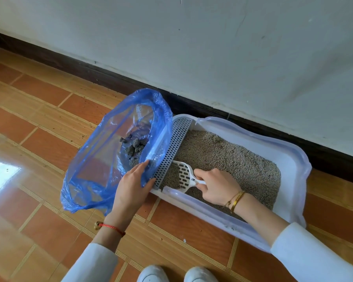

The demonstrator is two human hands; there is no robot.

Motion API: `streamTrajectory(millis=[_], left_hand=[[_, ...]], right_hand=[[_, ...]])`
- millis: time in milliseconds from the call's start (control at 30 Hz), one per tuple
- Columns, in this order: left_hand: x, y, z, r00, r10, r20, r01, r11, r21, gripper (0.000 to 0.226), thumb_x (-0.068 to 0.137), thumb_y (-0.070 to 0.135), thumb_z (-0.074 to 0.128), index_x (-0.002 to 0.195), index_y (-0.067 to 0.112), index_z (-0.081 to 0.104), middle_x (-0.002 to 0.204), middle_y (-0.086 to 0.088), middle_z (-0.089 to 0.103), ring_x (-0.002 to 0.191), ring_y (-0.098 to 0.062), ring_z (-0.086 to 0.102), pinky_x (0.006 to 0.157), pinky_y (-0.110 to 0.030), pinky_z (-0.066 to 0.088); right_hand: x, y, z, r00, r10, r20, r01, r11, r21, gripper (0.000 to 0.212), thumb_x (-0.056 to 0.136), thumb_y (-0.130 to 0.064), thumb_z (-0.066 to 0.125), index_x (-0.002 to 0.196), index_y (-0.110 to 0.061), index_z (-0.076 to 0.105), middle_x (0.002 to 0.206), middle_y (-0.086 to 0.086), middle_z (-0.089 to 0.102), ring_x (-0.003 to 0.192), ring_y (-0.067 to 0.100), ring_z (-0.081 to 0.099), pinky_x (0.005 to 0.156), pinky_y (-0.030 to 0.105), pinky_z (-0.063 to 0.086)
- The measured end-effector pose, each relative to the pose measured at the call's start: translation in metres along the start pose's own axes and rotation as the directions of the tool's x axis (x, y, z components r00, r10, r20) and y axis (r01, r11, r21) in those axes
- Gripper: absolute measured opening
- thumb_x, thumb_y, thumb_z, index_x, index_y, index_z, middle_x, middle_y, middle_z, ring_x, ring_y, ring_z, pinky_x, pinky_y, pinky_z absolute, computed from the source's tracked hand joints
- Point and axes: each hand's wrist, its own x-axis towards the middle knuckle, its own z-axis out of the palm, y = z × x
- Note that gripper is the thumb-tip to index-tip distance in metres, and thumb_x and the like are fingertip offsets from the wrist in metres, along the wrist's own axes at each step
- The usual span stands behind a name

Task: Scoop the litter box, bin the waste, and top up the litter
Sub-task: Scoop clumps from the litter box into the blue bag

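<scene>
While the scoop is loaded: it sits low in the litter at the near-left corner of the box, nothing lifted clear yet.
Right hand [216,185]: fingers clamped on the handle of the white slotted scoop [184,176], which has a heap of grey litter on its left half.
Left hand [134,181]: pinching the near edge of the blue plastic bag [102,159], holding the mouth open right against the box.
Litter box [293,157]: white tray on the tile floor by the wall, with a grey grated step [174,149] along its left end, between the litter and the bag.
Waste so far: dark clumps [134,148] already lying inside the bag.
Stage, probably: mid-scoop, sifting before the dump; top-up not started, no fresh litter bag in view.
Risk 1: the load has to cross the grate, so tilting early would drop bits through it or onto the floor.
Risk 2: thin bag, one-hand hold; if the edge slips, the mouth folds shut and the scoop dumps outside.
</scene>
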Motion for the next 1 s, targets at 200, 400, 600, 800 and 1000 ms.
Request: streamTrajectory(millis=[200, 400, 600, 800, 1000], left_hand=[[0.000, 0.005, 0.000, 1.000, -0.001, -0.001, 0.001, 1.000, 0.016, 0.059, 0.088, 0.026, 0.067, 0.142, 0.019, 0.045, 0.138, -0.001, 0.055, 0.122, -0.024, 0.055, 0.092, -0.038, 0.049], [-0.001, 0.005, -0.001, 1.000, -0.004, 0.012, 0.003, 1.000, 0.018, 0.060, 0.088, 0.026, 0.066, 0.143, 0.018, 0.043, 0.139, -0.002, 0.054, 0.125, -0.024, 0.053, 0.095, -0.037, 0.047], [-0.001, 0.003, 0.000, 1.000, -0.012, 0.008, 0.012, 1.000, 0.003, 0.059, 0.089, 0.028, 0.065, 0.143, 0.020, 0.043, 0.139, -0.001, 0.055, 0.120, -0.023, 0.057, 0.089, -0.034, 0.049], [0.002, 0.004, 0.000, 0.999, -0.034, 0.008, 0.034, 0.999, 0.003, 0.056, 0.089, 0.025, 0.065, 0.141, 0.019, 0.046, 0.135, -0.003, 0.058, 0.116, -0.025, 0.059, 0.084, -0.036, 0.050], [0.002, 0.003, 0.000, 0.999, -0.031, 0.016, 0.030, 0.999, 0.012, 0.056, 0.088, 0.025, 0.066, 0.141, 0.020, 0.046, 0.134, -0.003, 0.059, 0.110, -0.024, 0.062, 0.078, -0.032, 0.050]], right_hand=[[0.006, 0.001, 0.015, 0.978, 0.137, 0.158, -0.196, 0.866, 0.460, 0.016, 0.090, -0.024, 0.060, 0.081, -0.013, 0.052, 0.066, 0.006, 0.067, 0.045, 0.016, 0.054, 0.045, 0.028, 0.044], [-0.001, 0.005, 0.024, 0.954, 0.149, 0.259, -0.295, 0.605, 0.739, 0.020, 0.089, -0.024, 0.064, 0.078, -0.013, 0.051, 0.058, 0.004, 0.063, 0.041, 0.016, 0.049, 0.045, 0.029, 0.041], [-0.024, 0.033, 0.007, 0.947, 0.258, 0.194, -0.317, 0.634, 0.705, 0.017, 0.092, -0.021, 0.060, 0.083, -0.009, 0.053, 0.066, 0.009, 0.067, 0.044, 0.017, 0.053, 0.042, 0.026, 0.042], [-0.045, 0.058, -0.011, 0.936, 0.342, 0.085, -0.287, 0.598, 0.749, 0.017, 0.093, -0.015, 0.058, 0.080, -0.007, 0.050, 0.063, 0.010, 0.065, 0.042, 0.020, 0.052, 0.044, 0.028, 0.043], [-0.046, 0.051, -0.022, 0.927, 0.375, 0.032, -0.255, 0.563, 0.786, 0.020, 0.093, -0.015, 0.058, 0.075, -0.009, 0.049, 0.059, 0.006, 0.063, 0.043, 0.021, 0.050, 0.043, 0.027, 0.040]])
